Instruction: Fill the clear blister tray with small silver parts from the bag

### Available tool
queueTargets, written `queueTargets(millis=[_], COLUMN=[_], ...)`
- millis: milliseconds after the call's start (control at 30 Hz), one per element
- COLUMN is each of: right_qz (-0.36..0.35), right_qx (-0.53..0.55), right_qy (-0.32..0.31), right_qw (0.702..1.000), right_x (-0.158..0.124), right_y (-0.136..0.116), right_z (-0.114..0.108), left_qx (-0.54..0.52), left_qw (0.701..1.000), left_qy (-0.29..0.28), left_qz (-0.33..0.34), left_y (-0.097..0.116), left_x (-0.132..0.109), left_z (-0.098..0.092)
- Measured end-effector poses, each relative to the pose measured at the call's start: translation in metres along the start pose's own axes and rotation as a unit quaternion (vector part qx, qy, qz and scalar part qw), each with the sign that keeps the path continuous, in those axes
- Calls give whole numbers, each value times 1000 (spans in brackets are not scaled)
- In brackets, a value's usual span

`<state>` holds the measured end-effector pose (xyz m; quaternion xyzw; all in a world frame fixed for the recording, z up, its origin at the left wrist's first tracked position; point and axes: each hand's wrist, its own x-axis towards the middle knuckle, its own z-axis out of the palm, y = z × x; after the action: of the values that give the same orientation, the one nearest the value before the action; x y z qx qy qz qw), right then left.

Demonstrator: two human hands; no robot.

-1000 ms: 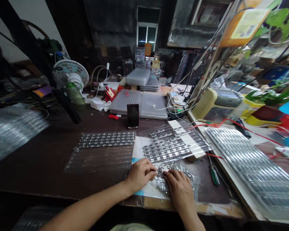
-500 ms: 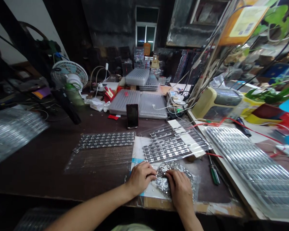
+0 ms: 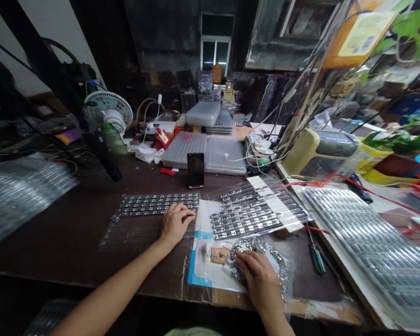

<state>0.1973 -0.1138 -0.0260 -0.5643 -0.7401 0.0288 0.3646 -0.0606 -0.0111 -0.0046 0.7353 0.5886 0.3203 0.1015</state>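
Note:
My left hand (image 3: 175, 227) is over the right end of a transparent ribbed tray (image 3: 136, 235), just below its rows of small metal parts (image 3: 154, 204). Its thumb and fingertips are pinched together; whatever is between them is too small to make out. My right hand (image 3: 262, 280) rests with bent fingers on a heap of small shiny metal pieces (image 3: 248, 245) in an open plastic bag. Its fingertips are closed among the pieces, and what they grip is hidden. Left of the heap, a small tan block (image 3: 220, 255) with a dark spot sits on a white board (image 3: 201, 268) edged in blue.
A second tray of metal parts (image 3: 245, 219) lies tilted behind the heap, with a pale strip across it. A phone (image 3: 196, 170) stands upright beyond. To the right are a green-handled screwdriver (image 3: 318, 261) and stacked ribbed trays (image 3: 367, 242); more trays (image 3: 24, 191) lie at left.
My left hand has moved left and away from the heap to the left tray, uncovering the tan block. My right hand has stayed at the heap. The view has shifted slightly.

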Motion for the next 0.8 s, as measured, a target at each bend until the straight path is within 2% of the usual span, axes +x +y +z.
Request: queueTargets(millis=[100,200,267,333,467,567,667,800], right_qz=[11,9,6,7,16,17,17,19], right_qx=[18,13,-3,-17,-18,-16,-22,-35], right_qy=[-21,-45,-52,-52,-44,-38,-37,-41], right_qw=[1000,999,999,998,999,999,999,998], right_x=[4,9,11,11,10,9,8,9], right_y=[-12,-22,-26,-27,-27,-27,-28,-30], right_z=[11,22,27,30,30,29,31,30], left_qx=[67,90,82,48,-25,-45,-70,-123], left_qw=[998,995,996,999,996,993,992,986], left_qy=[15,28,30,5,-79,-96,-103,-110], left_qz=[-14,-20,-13,8,45,46,30,-2], left_y=[-31,-41,-34,-19,21,39,41,30], left_x=[0,-4,-3,5,28,41,44,33], left_z=[-13,-19,-17,-9,19,37,41,25])
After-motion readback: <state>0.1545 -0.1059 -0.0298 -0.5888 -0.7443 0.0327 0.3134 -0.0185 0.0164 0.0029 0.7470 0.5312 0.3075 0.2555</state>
